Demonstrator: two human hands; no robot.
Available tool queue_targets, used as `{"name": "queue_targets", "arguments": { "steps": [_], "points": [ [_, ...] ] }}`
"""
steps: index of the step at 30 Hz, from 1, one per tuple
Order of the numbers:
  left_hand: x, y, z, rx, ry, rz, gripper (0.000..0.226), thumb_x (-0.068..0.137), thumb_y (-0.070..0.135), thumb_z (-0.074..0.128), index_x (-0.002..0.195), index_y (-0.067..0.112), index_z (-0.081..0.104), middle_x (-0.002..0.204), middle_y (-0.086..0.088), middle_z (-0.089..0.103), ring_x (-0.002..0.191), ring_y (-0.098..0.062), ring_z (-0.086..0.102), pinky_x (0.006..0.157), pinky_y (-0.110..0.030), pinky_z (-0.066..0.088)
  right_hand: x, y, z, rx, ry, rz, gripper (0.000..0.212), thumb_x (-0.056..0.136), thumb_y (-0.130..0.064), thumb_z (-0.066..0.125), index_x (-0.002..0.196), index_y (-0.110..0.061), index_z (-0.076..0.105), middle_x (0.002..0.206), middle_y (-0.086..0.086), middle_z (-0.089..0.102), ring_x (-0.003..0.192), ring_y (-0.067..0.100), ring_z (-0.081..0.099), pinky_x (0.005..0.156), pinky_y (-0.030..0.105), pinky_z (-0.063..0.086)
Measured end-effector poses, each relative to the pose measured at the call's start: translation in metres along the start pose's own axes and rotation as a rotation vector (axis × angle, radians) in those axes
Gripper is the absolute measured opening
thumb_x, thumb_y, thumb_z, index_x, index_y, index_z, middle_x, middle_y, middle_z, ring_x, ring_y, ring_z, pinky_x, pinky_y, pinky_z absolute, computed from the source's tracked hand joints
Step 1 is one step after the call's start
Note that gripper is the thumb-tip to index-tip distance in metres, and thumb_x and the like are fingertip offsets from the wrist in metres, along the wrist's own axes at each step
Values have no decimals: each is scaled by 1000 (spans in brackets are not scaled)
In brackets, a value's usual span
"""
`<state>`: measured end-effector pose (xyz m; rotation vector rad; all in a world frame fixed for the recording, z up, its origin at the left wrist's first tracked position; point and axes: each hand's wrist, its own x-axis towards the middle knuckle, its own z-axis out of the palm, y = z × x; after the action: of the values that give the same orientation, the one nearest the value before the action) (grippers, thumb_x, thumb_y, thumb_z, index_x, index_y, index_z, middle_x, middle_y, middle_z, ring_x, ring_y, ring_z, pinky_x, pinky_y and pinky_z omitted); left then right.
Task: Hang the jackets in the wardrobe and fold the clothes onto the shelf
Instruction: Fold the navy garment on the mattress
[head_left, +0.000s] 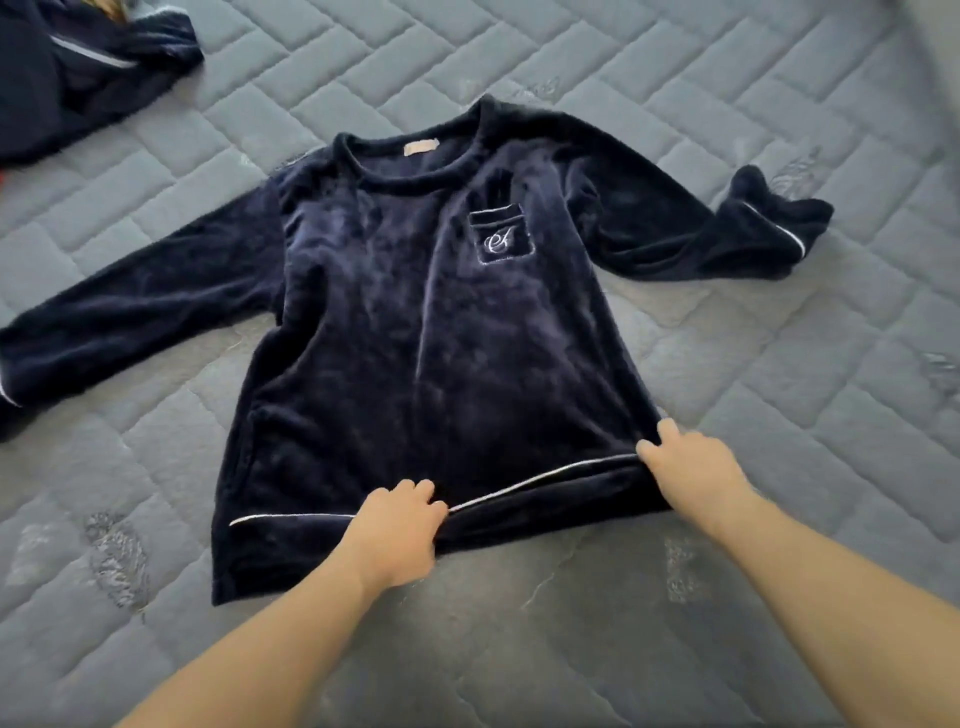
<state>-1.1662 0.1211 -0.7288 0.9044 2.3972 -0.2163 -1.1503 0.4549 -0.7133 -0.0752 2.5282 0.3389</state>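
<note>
Both bare arms outstretched, left hand (396, 525) and right hand (693, 467) curled, gripping.

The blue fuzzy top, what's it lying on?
The navy top lies flat on a grey quilted mattress, which shows all around it. Both hands, left and right, grip its hem. The mattress directly beneath is covered, so anything there is hidden.

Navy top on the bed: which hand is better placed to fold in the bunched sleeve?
Probably the right hand. It grips the hem of the navy top on the bunched sleeve's side, while the left hand holds the hem nearer the middle.
</note>
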Motion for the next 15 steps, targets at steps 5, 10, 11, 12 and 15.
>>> {"name": "queue_targets", "arguments": {
  "steps": [5, 10, 11, 12, 15],
  "points": [
    [24, 54, -4, 83, -64, -62, 58, 82, 51, 61, 120, 14, 39, 116, -7, 39, 98, -27, 42, 71, -38, 44, -29, -2, 31, 174, -193, -117, 15, 81, -28, 62, 94, -21, 60, 113, 6, 42, 102, 29, 50, 80, 38, 40],
    [43, 77, -3, 176, -109, -145, 66, 85, 32, 64, 131, 12, 21, 113, -14, 37, 92, -33, 49, 61, -41, 50, -4, 9, 35, 1099, 32, 562, 29, 86, -36, 65, 108, -19, 59, 126, 6, 40, 121, 30, 42, 103, 37, 34],
    [44, 79, -5, 186, -132, -168, 65, 84, 23, 64, 131, 11, 20, 113, -15, 37, 91, -33, 51, 59, -41, 51, 2, 8, 35, 1196, -26, 671, 49, 86, -37, 67, 126, -16, 50, 132, 12, 43, 121, 34, 46, 101, 38, 36],
    [44, 79, -8, 165, -149, -164, 61, 84, 14, 61, 131, 11, 21, 114, -15, 38, 89, -33, 53, 59, -39, 51, 8, 7, 38, 1280, -100, 719, 60, 87, -35, 67, 135, -12, 41, 133, 16, 48, 118, 36, 52, 96, 38, 40],
    [48, 73, -25, -132, -211, -89, 36, 87, 8, 50, 120, 17, 40, 111, -7, 47, 91, -32, 59, 66, -37, 43, 18, 7, 41, 1285, -168, 734, 36, 92, -16, 54, 123, 0, 53, 121, 24, 61, 106, 37, 60, 84, 37, 47]
  ]
}}
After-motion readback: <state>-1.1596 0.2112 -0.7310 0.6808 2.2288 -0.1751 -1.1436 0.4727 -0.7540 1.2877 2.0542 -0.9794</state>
